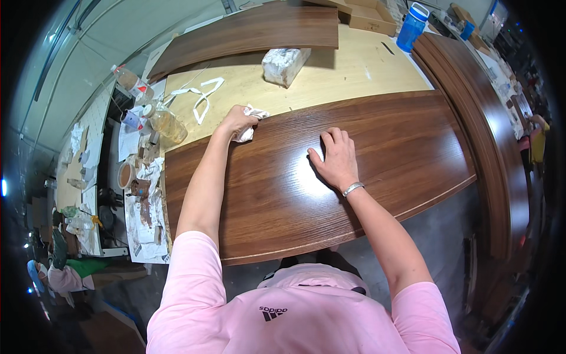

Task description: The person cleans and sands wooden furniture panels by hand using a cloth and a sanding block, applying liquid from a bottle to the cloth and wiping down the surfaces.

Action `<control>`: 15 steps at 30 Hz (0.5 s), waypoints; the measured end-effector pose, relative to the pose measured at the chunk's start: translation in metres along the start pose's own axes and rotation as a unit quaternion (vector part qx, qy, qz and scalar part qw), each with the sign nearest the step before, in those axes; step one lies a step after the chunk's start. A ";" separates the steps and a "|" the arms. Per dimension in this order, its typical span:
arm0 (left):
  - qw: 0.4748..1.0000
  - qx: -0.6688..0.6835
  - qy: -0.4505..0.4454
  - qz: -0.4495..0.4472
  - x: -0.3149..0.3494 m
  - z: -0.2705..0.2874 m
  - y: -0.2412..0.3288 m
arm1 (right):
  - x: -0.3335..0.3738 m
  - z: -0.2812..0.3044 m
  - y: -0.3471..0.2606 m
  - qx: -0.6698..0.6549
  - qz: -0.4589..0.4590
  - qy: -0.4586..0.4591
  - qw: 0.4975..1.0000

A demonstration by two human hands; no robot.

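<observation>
A dark brown wood-grain board (277,194) lies flat in front of me, with a bright glare near its middle. My left hand (237,121) is closed around a crumpled white rag (250,125) at the board's far edge, left of centre. Palm down on the board, my right hand (338,158) rests with the thumb spread from the fingers and nothing held. A silver bracelet (353,189) circles that wrist. The rag is partly covered by my left fingers.
Beyond lies another brown board (253,32), near a stained white block (286,66). White strips (201,101), a plastic bottle (165,124) and a brown-stained cup (125,175) are at left. Stacked boards (480,130) and a blue bottle (412,28) stand right. Another person (71,274) is at far left.
</observation>
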State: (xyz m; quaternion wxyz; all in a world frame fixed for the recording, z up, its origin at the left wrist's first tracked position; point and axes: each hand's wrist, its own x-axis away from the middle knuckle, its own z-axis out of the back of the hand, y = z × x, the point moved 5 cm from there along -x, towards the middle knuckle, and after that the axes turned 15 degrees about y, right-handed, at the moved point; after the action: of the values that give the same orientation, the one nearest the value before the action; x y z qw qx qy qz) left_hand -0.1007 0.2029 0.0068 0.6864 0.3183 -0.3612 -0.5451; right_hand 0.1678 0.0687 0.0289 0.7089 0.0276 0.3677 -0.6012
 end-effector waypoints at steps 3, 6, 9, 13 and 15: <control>1.000 -0.017 -0.002 0.021 -0.001 0.002 -0.009 | 0.001 0.001 -0.002 -0.005 -0.002 -0.002 1.000; 0.991 -0.039 0.078 -0.104 0.011 0.001 -0.011 | 0.003 0.000 -0.002 -0.007 0.000 -0.002 1.000; 0.932 -0.151 0.153 -0.291 0.063 -0.036 0.030 | 0.003 0.001 0.008 -0.005 -0.008 0.006 1.000; 0.942 -0.070 -0.034 -0.326 0.127 -0.086 0.047 | -0.001 -0.002 0.013 -0.118 -0.035 0.052 0.991; 0.954 0.053 -0.015 -0.294 0.139 -0.073 0.050 | -0.002 0.000 0.020 -0.152 -0.037 0.060 0.986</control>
State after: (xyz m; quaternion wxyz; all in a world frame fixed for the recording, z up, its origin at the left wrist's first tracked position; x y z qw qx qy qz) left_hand 0.0069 0.0798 0.0302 0.4719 0.4381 -0.2905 -0.7078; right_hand 0.1850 0.0757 0.0218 0.6589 -0.0582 0.4971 -0.5616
